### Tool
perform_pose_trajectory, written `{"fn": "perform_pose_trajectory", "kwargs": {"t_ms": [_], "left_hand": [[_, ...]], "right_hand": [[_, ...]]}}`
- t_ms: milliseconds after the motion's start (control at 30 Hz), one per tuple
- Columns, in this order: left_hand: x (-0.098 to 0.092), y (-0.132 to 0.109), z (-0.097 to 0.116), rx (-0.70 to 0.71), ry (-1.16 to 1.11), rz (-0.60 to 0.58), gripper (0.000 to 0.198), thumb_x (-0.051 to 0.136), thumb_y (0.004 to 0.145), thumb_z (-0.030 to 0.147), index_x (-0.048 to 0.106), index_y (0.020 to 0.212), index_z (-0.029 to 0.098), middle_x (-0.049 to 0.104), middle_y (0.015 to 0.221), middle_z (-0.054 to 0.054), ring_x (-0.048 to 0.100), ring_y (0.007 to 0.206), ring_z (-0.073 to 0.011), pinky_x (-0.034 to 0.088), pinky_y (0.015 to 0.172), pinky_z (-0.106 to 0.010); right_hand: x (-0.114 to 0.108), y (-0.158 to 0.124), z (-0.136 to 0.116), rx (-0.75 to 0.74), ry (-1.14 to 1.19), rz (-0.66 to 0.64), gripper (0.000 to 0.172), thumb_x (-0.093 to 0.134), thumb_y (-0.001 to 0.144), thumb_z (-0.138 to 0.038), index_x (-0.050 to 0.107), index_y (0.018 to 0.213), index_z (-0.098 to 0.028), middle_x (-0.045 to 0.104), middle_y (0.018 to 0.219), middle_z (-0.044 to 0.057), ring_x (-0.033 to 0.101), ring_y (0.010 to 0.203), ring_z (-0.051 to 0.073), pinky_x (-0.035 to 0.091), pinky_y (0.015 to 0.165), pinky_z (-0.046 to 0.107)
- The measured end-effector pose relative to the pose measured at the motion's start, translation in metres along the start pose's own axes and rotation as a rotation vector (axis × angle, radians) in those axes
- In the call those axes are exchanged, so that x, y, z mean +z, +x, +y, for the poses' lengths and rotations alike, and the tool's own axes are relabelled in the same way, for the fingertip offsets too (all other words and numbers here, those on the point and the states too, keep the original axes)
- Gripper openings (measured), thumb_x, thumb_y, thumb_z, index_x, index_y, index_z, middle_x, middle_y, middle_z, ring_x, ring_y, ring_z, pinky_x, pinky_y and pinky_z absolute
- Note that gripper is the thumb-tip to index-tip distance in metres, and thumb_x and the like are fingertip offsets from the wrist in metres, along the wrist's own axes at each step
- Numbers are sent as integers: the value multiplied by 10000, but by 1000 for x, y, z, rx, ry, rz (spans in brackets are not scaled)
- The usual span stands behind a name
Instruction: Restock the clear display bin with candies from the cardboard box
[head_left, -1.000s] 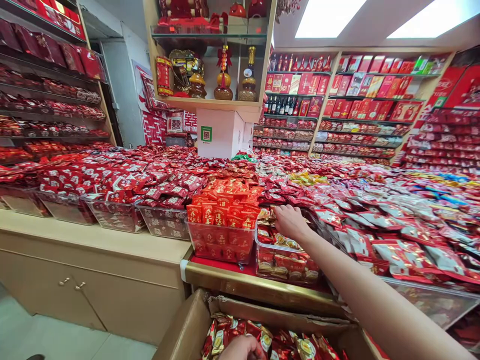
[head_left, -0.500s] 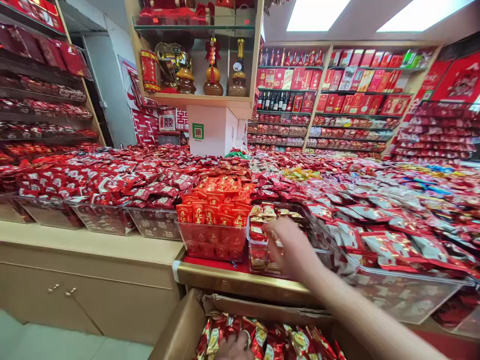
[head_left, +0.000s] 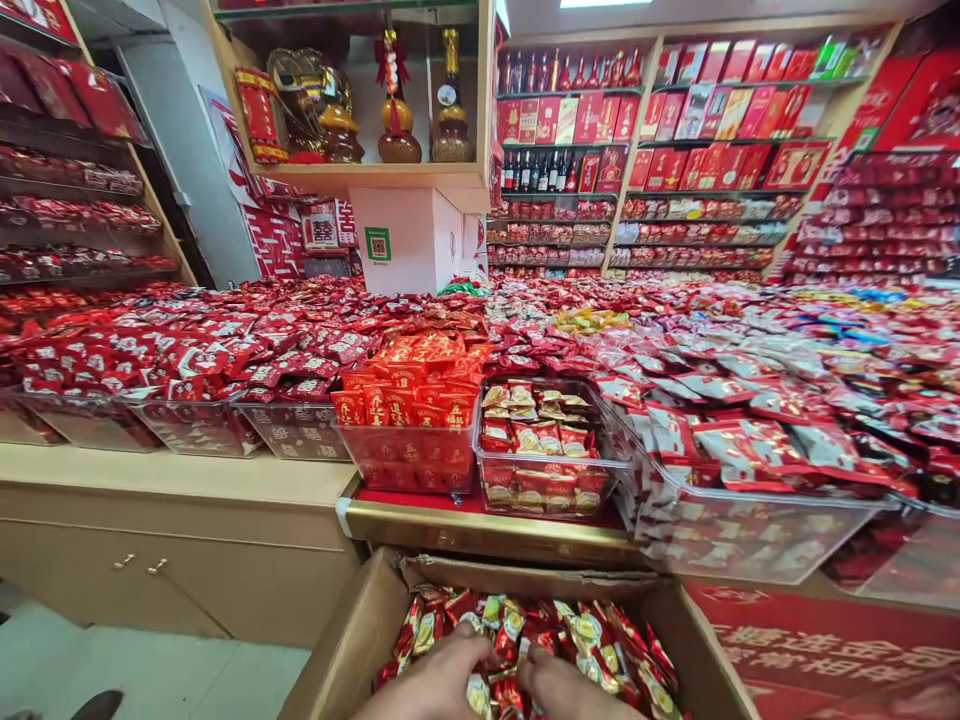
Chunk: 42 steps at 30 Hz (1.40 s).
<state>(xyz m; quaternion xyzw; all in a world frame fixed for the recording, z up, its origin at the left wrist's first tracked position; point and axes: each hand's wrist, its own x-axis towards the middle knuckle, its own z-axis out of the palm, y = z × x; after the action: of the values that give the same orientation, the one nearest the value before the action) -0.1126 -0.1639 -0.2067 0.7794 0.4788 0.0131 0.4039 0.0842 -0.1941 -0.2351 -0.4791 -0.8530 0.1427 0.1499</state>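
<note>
An open cardboard box (head_left: 345, 630) at the bottom holds many small red-and-gold wrapped packets (head_left: 589, 630). My left hand (head_left: 442, 680) reaches in over these packets, fingers partly curled and apart. Just to its right, my right hand (head_left: 566, 690) also touches the packets with its fingers bent inward. I see no packet clearly gripped in either hand, and the lower parts of both hands are cut off by the frame. Above the box, a clear plastic tub (head_left: 551, 465) contains rows of similar red-and-gold packets, stacked neatly at the front.
A tub of bright red packets (head_left: 409, 460) stands left of the neat tub. To its right is a big clear bin (head_left: 765, 535) heaped with red-and-white packets. A gold counter edge (head_left: 487, 525) runs behind the box. A display cabinet (head_left: 375, 175) overhangs the counter.
My right hand has left the neat tub and come down into the cardboard box beside my left hand. The view has tilted down, showing more of the box.
</note>
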Motion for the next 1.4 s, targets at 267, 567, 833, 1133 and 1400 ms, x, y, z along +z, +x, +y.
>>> {"fn": "perform_pose_trajectory", "kwargs": {"t_ms": [267,567,833,1133,1400], "left_hand": [[-22,-4,52,284,-275,419,646,672,534,203,439,1136,226,440,1063,-44,437,990,-188,345,886,-299],[-25,0,64,158,-1116,373,592,650,624,234,375,1137,129,561,916,-71,555,812,-161,423,765,-323],[-23,-5,68,197,-993,414,426,614,634,162,465,1033,149,598,876,-40,548,809,-146,418,743,-269],[-62,-41,89,232,-470,487,154,577,688,286,622,662,140,583,653,-19,518,630,-139,398,584,-213],[-187,-36,182,534,-267,883,172,574,685,293,594,767,143,588,678,2,515,586,-108,412,551,-211]], "right_hand": [[-53,24,-19,366,1202,-144,306,565,655,-371,517,881,-170,579,689,-14,494,499,81,396,486,212],[-75,26,-21,410,1340,62,358,643,574,-456,532,714,-146,555,607,-18,439,477,65,366,458,206],[-69,26,-28,251,1216,105,290,551,701,-406,555,860,-164,593,773,18,514,677,120,402,607,244],[-143,18,-53,-3,372,137,161,461,772,-283,574,780,-169,588,695,11,497,622,119,380,557,221],[-280,119,-32,287,-430,-70,317,417,710,-62,597,965,-117,612,945,116,552,845,190,392,691,252]]}}
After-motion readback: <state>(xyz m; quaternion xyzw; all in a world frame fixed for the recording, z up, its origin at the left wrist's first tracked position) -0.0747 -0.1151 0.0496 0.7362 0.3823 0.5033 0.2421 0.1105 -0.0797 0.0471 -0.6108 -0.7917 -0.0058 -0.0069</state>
